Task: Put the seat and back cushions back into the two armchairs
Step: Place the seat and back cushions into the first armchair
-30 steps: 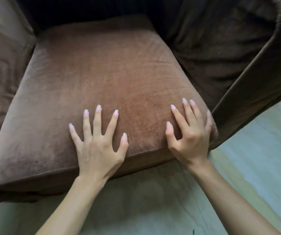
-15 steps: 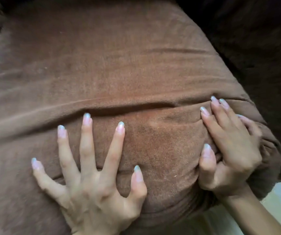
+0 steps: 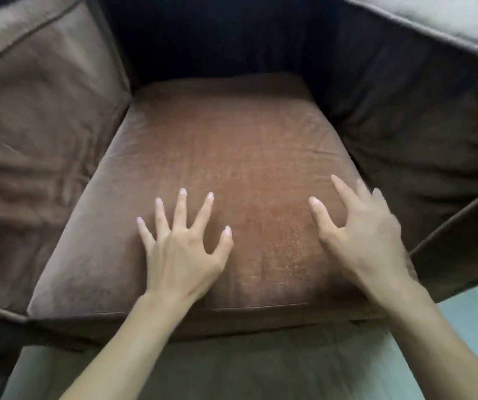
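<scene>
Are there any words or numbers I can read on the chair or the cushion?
None. No word, label, brand or number shows on the seat cushion, the armchair or the floor. The left hand and right hand carry no writing either.

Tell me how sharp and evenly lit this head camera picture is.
Head view: the right hand is motion-blurred, the left hand fairly crisp; the seat cushion is lit warm at its middle, the chair's back falls into deep shadow; wide-angle bending splays the armrests outward.
</scene>
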A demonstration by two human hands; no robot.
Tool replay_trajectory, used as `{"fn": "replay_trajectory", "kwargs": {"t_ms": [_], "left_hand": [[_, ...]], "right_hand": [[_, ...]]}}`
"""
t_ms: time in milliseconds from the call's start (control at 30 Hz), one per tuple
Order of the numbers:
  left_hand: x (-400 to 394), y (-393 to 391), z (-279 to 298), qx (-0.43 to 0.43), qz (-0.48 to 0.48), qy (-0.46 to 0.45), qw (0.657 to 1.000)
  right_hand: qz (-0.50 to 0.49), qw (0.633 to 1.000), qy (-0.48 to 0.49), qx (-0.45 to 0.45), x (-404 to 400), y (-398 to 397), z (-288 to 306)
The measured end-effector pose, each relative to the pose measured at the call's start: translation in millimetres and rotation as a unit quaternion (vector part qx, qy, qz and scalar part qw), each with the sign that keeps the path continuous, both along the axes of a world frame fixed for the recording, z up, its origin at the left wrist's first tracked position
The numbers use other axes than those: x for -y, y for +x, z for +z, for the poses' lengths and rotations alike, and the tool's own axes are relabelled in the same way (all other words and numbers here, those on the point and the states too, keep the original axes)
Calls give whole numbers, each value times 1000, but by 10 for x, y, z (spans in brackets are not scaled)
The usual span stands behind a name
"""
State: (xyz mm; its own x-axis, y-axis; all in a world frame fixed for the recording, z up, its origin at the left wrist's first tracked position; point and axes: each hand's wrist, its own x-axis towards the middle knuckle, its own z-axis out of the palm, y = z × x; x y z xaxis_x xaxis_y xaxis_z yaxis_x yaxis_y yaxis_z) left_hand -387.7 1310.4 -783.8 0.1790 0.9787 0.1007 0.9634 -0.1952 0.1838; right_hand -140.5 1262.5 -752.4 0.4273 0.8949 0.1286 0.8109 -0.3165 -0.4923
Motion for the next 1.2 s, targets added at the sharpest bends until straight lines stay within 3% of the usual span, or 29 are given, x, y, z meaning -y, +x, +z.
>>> {"fn": "replay_trajectory", "kwargs": {"t_ms": [100,200,467,667,767,933,1033,1200], "left_hand": [[-141,-308,-21,-27,44,-40,998],[-126,-341,-169,-67,49,-62,995],[-288,-309,343,-97,23,-261,960],[-474,-262,1132,-118,13,-425,897],[-710,-226,1427,-81,21,-377,922],[-1292,-247,1451,-77,19,-325,942],[-1963,-315,1280,-42,38,-284,957],[-3389,-253,930,-60,107,-243,962]], "right_hand": [[51,992,-88,80,-185,-111,-106],[57,983,-144,97,-155,-207,-421],[96,954,-282,27,-207,-102,-61],[158,874,-455,-65,-549,286,662],[139,883,-444,-67,-877,378,938],[101,917,-384,-35,-1617,486,1021],[83,934,-348,-16,-2304,497,884],[46,960,-275,-19,-3546,567,575]]}}
